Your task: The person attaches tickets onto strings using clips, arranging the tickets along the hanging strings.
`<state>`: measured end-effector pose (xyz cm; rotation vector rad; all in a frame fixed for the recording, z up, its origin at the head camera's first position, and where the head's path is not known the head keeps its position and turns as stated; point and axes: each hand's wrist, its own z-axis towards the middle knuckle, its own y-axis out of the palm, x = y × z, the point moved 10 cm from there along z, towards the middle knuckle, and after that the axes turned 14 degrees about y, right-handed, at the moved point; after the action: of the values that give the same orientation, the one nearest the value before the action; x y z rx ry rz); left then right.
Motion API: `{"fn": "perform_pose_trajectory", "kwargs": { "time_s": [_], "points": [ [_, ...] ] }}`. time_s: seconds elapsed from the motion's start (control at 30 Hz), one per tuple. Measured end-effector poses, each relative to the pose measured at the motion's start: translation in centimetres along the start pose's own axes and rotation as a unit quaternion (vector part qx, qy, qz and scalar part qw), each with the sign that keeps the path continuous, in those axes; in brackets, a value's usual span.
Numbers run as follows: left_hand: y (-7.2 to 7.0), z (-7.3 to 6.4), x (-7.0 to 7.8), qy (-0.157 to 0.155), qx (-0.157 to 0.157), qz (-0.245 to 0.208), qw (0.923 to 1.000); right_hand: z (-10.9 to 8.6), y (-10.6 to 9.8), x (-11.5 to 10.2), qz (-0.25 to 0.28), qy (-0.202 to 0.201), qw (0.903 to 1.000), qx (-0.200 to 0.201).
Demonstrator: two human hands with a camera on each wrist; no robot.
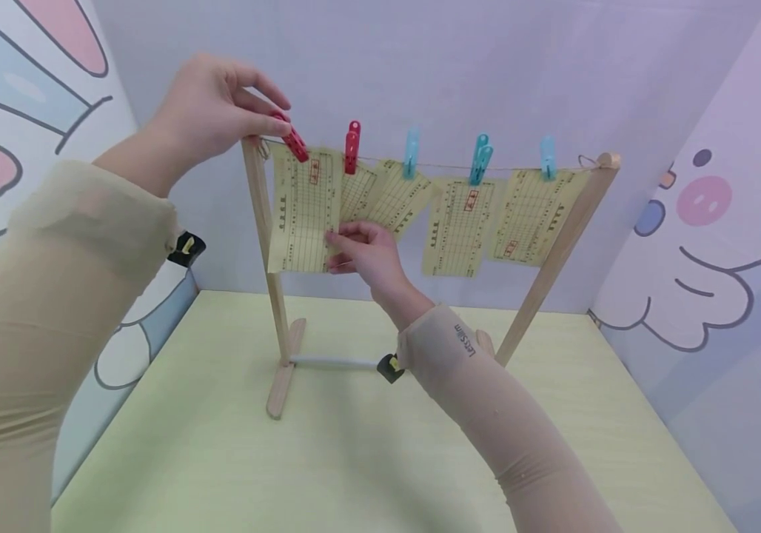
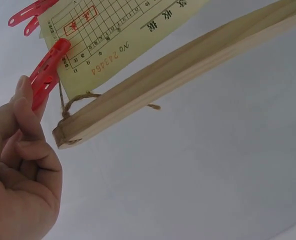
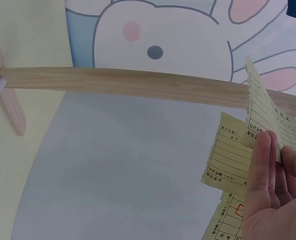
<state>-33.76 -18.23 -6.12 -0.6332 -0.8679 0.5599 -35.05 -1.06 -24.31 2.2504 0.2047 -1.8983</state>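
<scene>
At the left end of the string, my left hand [image 1: 202, 111] pinches a red clothespin [image 1: 297, 146] between thumb and fingers. In the left wrist view, that clothespin [image 2: 49, 67] sits at the top edge of a yellowish printed receipt [image 2: 105, 37]. My right hand [image 1: 374, 259] pinches the right edge of the same receipt [image 1: 303, 222], lower down. The right wrist view shows this receipt [image 3: 260, 102] bent between the thumb and fingers. Just to the right, a second red clothespin [image 1: 351, 148] stands over another receipt [image 1: 356, 191], partly covered by the first.
A wooden rack holds the string between a left post [image 1: 262, 215] and a right post [image 1: 557, 259]. Farther right hang more receipts [image 1: 460, 229] under light blue [image 1: 411, 154] and teal [image 1: 480, 159] clothespins. The rack stands on a pale yellow table [image 1: 220, 459] with cartoon-printed walls around it.
</scene>
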Motion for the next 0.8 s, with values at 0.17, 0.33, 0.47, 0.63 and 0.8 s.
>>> {"fn": "perform_pose_trajectory", "kwargs": {
  "time_s": [0.17, 0.33, 0.47, 0.63, 0.8],
  "points": [
    [0.28, -0.04, 0.02, 0.005, -0.004, -0.004, 1.0, 0.07, 0.03, 0.21, -0.004, 0.0, 1.0, -0.005],
    [0.64, -0.12, 0.24, 0.011, -0.024, 0.013, 0.9996, 0.14, 0.11, 0.29, -0.005, -0.005, 0.9999, -0.01],
    [0.75, -0.36, 0.47, 0.017, -0.036, 0.032, 0.9987, 0.13, 0.17, 0.16, -0.004, -0.01, 0.9998, -0.016],
    [0.54, -0.64, 0.4, 0.023, -0.029, 0.041, 0.9985, -0.02, 0.01, 0.0, -0.008, -0.012, 0.9998, -0.012],
    [0.63, -0.8, 0.32, 0.033, -0.029, 0.037, 0.9983, -0.13, -0.04, 0.63, -0.019, 0.0, 0.9997, -0.015]
  ]
}}
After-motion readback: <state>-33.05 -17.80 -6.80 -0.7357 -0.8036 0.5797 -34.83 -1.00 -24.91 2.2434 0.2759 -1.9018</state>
